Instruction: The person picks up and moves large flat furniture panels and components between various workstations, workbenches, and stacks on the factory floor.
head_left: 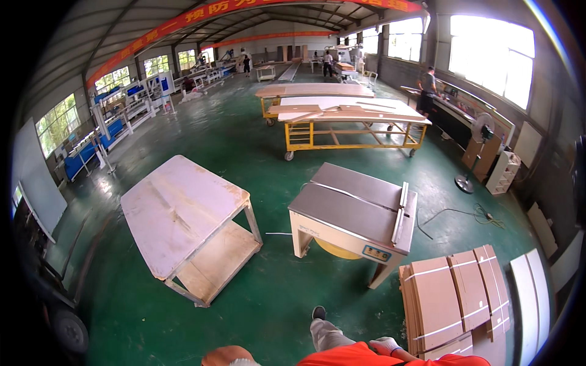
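My right hand point(384, 346), in a white glove, is close against my orange shirt at the lower edge. Its fingers are too small and foreshortened to read, and I see nothing held in it. Of my left side a bare arm point(227, 355) shows, with a sliver of white beside it; the fingers of that hand are out of sight. Ahead of me stands a strapping machine point(360, 198) with a dark metal top and a small control panel. Left of it is a pale worktable point(183, 207) with a lower shelf. Strapped bundles of flat cardboard point(436, 299) lie to the right.
Yellow wheeled trolleys point(360, 146) carrying boards stand farther ahead. A standing fan point(482, 131) and a loose cable point(452, 210) are at the right. White panels point(530, 305) lie beyond the cardboard. A wheeled vehicle point(68, 329) is at the lower left. Other people work in the distance.
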Demonstrator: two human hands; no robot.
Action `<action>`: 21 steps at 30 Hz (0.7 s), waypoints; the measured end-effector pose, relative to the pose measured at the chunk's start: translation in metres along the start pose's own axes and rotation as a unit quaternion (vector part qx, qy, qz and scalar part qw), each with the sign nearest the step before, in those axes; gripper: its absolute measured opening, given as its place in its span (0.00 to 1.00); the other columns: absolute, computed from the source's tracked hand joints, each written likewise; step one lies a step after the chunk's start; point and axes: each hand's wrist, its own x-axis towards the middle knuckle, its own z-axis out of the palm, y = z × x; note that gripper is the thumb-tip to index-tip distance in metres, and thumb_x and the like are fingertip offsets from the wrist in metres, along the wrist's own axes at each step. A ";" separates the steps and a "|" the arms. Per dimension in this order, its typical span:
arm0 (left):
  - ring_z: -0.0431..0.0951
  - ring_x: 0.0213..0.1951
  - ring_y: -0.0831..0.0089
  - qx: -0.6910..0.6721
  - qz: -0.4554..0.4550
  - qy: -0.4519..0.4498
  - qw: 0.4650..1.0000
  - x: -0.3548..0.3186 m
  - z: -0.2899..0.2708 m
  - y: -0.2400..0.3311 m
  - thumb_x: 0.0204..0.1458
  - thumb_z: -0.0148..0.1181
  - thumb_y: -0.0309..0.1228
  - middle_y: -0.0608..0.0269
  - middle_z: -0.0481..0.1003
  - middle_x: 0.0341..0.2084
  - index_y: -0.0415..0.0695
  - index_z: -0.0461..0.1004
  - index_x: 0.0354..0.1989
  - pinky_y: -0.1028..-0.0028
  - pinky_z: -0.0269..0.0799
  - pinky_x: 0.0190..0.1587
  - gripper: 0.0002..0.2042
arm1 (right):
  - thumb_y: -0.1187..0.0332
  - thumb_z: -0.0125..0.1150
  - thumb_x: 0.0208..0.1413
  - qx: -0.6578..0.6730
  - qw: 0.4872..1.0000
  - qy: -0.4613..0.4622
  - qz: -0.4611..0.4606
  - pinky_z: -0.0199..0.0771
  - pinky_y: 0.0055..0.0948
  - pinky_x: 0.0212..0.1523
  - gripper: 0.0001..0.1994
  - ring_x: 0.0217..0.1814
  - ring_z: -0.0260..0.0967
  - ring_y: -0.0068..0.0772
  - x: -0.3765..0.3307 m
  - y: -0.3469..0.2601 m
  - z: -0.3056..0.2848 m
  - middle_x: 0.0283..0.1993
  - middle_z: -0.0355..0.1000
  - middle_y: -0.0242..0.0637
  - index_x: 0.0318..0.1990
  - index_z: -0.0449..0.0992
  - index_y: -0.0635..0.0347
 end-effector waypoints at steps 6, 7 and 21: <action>0.78 0.26 0.64 0.119 -0.135 0.026 0.983 -0.054 -0.033 -0.104 0.57 0.56 0.39 0.60 0.75 0.22 0.49 0.71 0.20 0.60 0.73 0.29 0.14 | 0.52 0.65 0.54 -0.070 0.993 -0.036 -0.084 0.75 0.29 0.47 0.22 0.43 0.77 0.29 0.011 -0.178 -0.045 0.38 0.81 0.38 0.42 0.83 0.65; 0.78 0.26 0.64 0.131 -0.147 0.026 0.980 -0.059 -0.041 -0.123 0.57 0.56 0.39 0.61 0.75 0.22 0.49 0.71 0.20 0.60 0.73 0.29 0.14 | 0.51 0.64 0.55 -0.087 0.989 -0.039 -0.115 0.75 0.29 0.47 0.22 0.42 0.77 0.30 0.023 -0.209 -0.051 0.38 0.81 0.38 0.41 0.84 0.64; 0.76 0.23 0.66 0.220 -0.307 0.095 0.921 -0.218 -0.169 -0.342 0.54 0.57 0.36 0.62 0.74 0.18 0.49 0.68 0.18 0.62 0.71 0.28 0.13 | 0.47 0.60 0.54 -0.166 0.920 0.023 -0.355 0.74 0.39 0.47 0.25 0.45 0.76 0.46 0.231 -0.573 -0.019 0.40 0.77 0.50 0.42 0.79 0.64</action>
